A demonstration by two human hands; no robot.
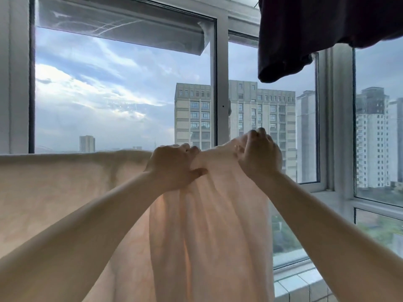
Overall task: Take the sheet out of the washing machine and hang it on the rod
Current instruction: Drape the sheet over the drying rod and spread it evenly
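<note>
My left hand (174,165) and right hand (258,154) grip the bunched peach sheet (209,214), fingers curled over its top edge.

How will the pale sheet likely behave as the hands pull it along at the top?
The sheet looks floppy: it bunches between the left hand and right hand. Probably thin and light, since daylight shows through. It may slide sideways.
</note>
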